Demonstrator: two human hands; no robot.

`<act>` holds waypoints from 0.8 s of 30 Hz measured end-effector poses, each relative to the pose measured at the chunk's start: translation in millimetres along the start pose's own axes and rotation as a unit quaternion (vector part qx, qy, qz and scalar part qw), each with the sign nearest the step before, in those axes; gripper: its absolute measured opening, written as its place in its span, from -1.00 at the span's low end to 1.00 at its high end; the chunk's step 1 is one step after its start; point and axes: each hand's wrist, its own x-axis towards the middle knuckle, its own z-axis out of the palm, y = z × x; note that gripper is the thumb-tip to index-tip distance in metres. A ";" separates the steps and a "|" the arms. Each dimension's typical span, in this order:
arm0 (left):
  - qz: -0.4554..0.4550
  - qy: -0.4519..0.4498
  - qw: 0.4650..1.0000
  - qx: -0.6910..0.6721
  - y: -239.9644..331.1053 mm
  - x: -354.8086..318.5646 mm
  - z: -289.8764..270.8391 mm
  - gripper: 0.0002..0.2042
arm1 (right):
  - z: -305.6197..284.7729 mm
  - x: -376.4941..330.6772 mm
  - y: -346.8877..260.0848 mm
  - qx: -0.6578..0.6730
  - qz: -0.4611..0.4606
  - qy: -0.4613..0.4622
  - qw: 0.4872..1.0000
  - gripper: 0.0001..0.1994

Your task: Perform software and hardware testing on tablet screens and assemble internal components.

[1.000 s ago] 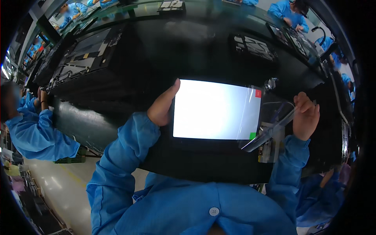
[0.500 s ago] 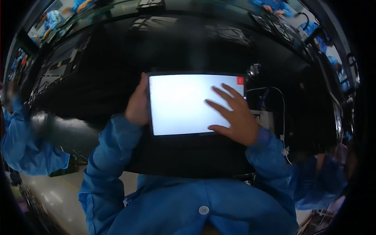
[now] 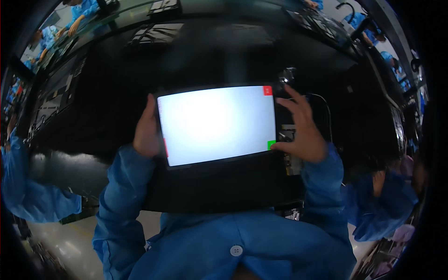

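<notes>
A tablet-like flat screen with a dark frame glows white over the black table. A red patch marks its upper right corner, a green patch its lower right, and a thin red strip its left side. My left hand grips the left edge, thumb up along the frame and fingers hidden behind. By the right edge, my right hand is open, its fingers spread and curved. Its thumb tip is at the green patch; I cannot tell if it touches the glass.
Behind my right hand lie a small circuit board and a white cable. A shiny clear object sits beyond the screen's upper right corner. Flat panels rest at the left. Blue-sleeved people work on both sides and across the table.
The screen has shifted left and tilted slightly, its right side higher. My right hand has moved from over the glass to the right edge. Green and red marks have appeared on the screen.
</notes>
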 end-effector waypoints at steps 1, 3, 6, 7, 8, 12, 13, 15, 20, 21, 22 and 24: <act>-0.010 -0.020 1.000 -0.020 1.9 -0.1 1.2 -0.41 | 1.3 -1.7 -1.0 0.014 0.014 0.012 1.000 -0.18; -0.008 -0.019 1.000 0.011 2.4 -1.6 2.2 -0.35 | 5.6 -1.1 -4.8 0.025 -0.119 0.073 0.990 -0.49; -0.023 -0.120 0.991 -0.053 5.3 0.1 -2.0 -0.30 | 21.3 -9.6 -22.9 -0.039 -0.153 0.016 0.987 -0.78; -0.042 -0.123 0.990 -0.047 5.7 0.1 -4.7 -0.27 | 27.9 -11.3 -28.9 -0.041 -0.226 -0.014 0.973 -0.81; -0.028 -0.128 0.991 -0.034 6.1 1.8 -6.4 -0.27 | 34.0 -12.7 -33.7 -0.043 -0.296 -0.042 0.953 -0.84; -0.030 -0.159 0.986 -0.051 3.0 5.3 -10.4 -0.28 | 55.2 -13.3 -46.0 -0.004 -0.330 -0.025 0.944 -0.86; -0.029 -0.170 0.984 -0.049 2.7 5.4 -11.0 -0.29 | 57.3 -13.0 -46.8 -0.004 -0.335 -0.020 0.942 -0.87; -0.022 -0.186 0.981 -0.055 3.3 5.0 -11.0 -0.31 | 59.6 -11.8 -47.5 -0.006 -0.338 -0.014 0.941 -0.87; -0.027 -0.151 0.987 -0.038 5.3 1.3 -7.2 -0.33 | 54.5 -11.3 -45.6 0.005 -0.310 -0.011 0.951 -0.88; -0.025 -0.140 0.989 -0.041 5.7 2.0 -6.6 -0.34 | 53.9 -11.5 -45.7 -0.001 -0.311 -0.012 0.950 -0.88; -0.029 -0.116 0.992 -0.044 5.9 2.9 -5.5 -0.35 | 53.4 -11.4 -45.5 -0.007 -0.306 -0.013 0.952 -0.89; -0.039 -0.074 0.996 -0.017 2.3 1.6 -5.9 -0.38 | 53.9 -9.2 -46.2 -0.015 -0.297 -0.010 0.955 -0.89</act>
